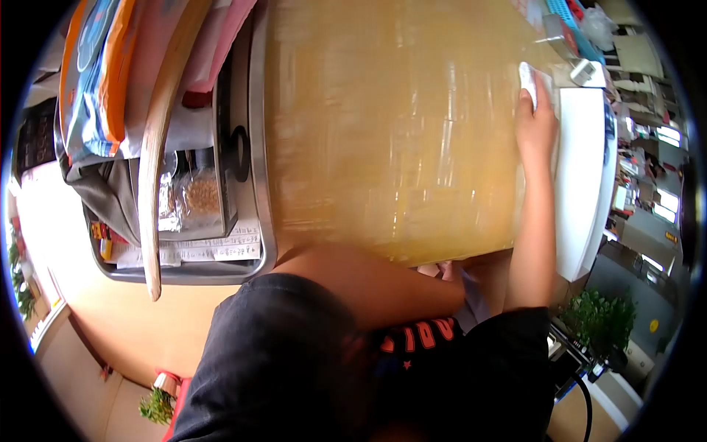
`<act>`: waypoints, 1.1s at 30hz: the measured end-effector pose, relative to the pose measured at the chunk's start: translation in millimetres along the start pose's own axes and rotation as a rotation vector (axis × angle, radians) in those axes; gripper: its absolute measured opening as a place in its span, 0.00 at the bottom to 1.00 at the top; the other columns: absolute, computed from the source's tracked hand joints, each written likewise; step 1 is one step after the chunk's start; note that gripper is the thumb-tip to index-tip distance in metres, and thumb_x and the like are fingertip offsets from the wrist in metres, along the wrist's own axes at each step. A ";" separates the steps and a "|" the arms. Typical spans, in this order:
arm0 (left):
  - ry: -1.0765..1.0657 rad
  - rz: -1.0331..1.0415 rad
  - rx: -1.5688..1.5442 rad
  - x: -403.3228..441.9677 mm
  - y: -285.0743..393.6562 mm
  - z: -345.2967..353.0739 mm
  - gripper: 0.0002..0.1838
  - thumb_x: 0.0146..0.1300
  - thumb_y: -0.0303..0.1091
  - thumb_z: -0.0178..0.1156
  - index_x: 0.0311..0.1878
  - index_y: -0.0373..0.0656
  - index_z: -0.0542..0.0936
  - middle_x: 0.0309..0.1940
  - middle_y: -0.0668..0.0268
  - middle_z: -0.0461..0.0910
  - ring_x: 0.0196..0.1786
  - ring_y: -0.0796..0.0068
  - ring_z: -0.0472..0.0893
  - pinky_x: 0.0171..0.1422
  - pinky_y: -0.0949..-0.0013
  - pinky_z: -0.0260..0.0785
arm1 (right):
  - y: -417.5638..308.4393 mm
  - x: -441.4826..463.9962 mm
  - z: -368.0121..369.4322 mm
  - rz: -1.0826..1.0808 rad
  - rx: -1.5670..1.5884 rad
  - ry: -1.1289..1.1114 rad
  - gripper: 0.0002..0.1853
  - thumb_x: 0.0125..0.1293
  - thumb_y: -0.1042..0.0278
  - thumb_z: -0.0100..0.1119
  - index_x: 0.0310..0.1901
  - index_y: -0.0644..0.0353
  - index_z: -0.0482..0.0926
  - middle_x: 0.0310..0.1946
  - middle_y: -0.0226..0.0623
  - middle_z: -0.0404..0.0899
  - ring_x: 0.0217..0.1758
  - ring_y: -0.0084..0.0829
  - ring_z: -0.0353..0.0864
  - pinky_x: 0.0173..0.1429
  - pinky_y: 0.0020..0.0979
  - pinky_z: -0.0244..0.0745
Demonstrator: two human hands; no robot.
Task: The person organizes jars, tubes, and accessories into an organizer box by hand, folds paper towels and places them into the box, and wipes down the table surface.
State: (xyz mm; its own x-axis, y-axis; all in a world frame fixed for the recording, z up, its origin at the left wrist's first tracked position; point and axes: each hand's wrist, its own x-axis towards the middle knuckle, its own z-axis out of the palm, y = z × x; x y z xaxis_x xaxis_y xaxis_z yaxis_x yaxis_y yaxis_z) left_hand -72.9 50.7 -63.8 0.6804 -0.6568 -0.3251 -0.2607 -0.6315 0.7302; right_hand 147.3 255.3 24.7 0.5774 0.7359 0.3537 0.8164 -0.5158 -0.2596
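My right hand [536,129] reaches to the far right side of a glossy yellowish-brown tabletop [368,132]. Its fingers are closed on a white cloth or wipe [528,81] lying against the surface. My left arm bends across in front of my body. Only a small part of my left hand [446,272] shows by the near table edge, and whether it holds anything is hidden.
A grey-rimmed tray [261,184] at the left holds packets, a curved wooden stick [151,177], a grey cloth and papers. Right of the table stands a white box or drawer [580,169]; a blue basket [563,15] is at the upper right. Plants stand farther off.
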 end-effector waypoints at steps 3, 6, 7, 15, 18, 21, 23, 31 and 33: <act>0.000 -0.030 0.061 4.9 -8.7 10.6 0.24 0.63 0.56 0.68 0.53 0.49 0.89 0.44 0.55 0.90 0.53 0.59 0.89 0.61 0.57 0.74 | 8.9 -3.2 -28.6 0.072 0.470 0.147 0.20 0.82 0.70 0.52 0.70 0.63 0.76 0.61 0.42 0.85 0.64 0.35 0.84 0.71 0.35 0.74; 0.035 -0.107 0.138 25.6 -16.3 27.6 0.24 0.63 0.56 0.68 0.53 0.50 0.89 0.44 0.55 0.90 0.53 0.59 0.89 0.61 0.57 0.74 | -3.7 -14.1 -88.0 0.355 1.050 0.277 0.20 0.81 0.71 0.53 0.70 0.67 0.75 0.63 0.39 0.82 0.64 0.30 0.82 0.71 0.34 0.74; 0.057 -0.138 0.165 33.0 -21.7 33.5 0.24 0.63 0.56 0.68 0.53 0.50 0.89 0.44 0.55 0.90 0.53 0.59 0.89 0.61 0.57 0.74 | -4.8 -23.8 -111.8 0.414 1.204 0.265 0.21 0.81 0.71 0.53 0.71 0.66 0.73 0.66 0.40 0.80 0.67 0.32 0.80 0.74 0.37 0.72; 0.083 -0.018 0.317 -45.3 -26.2 -28.7 0.20 0.73 0.54 0.60 0.49 0.48 0.87 0.39 0.59 0.89 0.46 0.56 0.88 0.56 0.53 0.75 | 46.5 -156.7 -222.7 0.381 2.173 0.014 0.29 0.87 0.50 0.41 0.77 0.60 0.67 0.75 0.39 0.73 0.78 0.41 0.71 0.81 0.49 0.62; 0.122 0.091 0.258 -57.6 -27.6 -34.0 0.18 0.77 0.48 0.57 0.53 0.43 0.85 0.40 0.57 0.87 0.48 0.52 0.86 0.57 0.50 0.75 | 61.1 -193.0 -250.9 0.386 2.107 0.079 0.34 0.85 0.43 0.41 0.78 0.62 0.65 0.74 0.41 0.73 0.77 0.43 0.72 0.81 0.51 0.63; 0.006 0.058 0.175 -50.4 -24.4 -49.1 0.18 0.76 0.44 0.60 0.58 0.41 0.83 0.48 0.54 0.86 0.54 0.50 0.83 0.60 0.50 0.75 | 71.6 -228.3 -282.8 0.529 1.699 0.276 0.30 0.78 0.63 0.56 0.75 0.67 0.66 0.70 0.47 0.76 0.72 0.40 0.77 0.74 0.46 0.73; 0.081 0.029 0.038 -43.9 -38.3 -52.5 0.21 0.74 0.44 0.63 0.63 0.41 0.81 0.52 0.54 0.85 0.56 0.50 0.83 0.63 0.51 0.75 | 108.3 -262.4 -291.4 0.633 1.638 0.223 0.32 0.72 0.66 0.62 0.73 0.70 0.67 0.60 0.44 0.81 0.62 0.34 0.83 0.66 0.39 0.79; 0.734 0.174 -1.398 18.4 54.1 -59.7 0.53 0.62 0.51 0.77 0.82 0.40 0.58 0.74 0.58 0.71 0.76 0.60 0.72 0.82 0.52 0.61 | 164.9 -300.8 -300.3 0.407 1.290 -0.297 0.21 0.78 0.64 0.62 0.65 0.66 0.76 0.50 0.40 0.84 0.52 0.29 0.83 0.56 0.33 0.78; 1.032 0.020 -1.297 63.6 83.3 -59.0 0.42 0.67 0.37 0.75 0.78 0.39 0.64 0.68 0.61 0.78 0.70 0.65 0.78 0.75 0.58 0.70 | 190.1 -289.3 -298.0 0.100 0.977 -0.381 0.22 0.76 0.63 0.63 0.65 0.67 0.75 0.50 0.47 0.84 0.53 0.39 0.85 0.58 0.37 0.78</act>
State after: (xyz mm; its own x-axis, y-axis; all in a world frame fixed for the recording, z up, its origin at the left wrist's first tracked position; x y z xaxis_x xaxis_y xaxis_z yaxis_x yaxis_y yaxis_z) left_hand -11.0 -19.4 11.8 0.9604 0.2067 -0.1870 0.0725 0.4626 0.8836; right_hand 138.0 -186.3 140.8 0.4628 0.8860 0.0288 0.3054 -0.1288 -0.9435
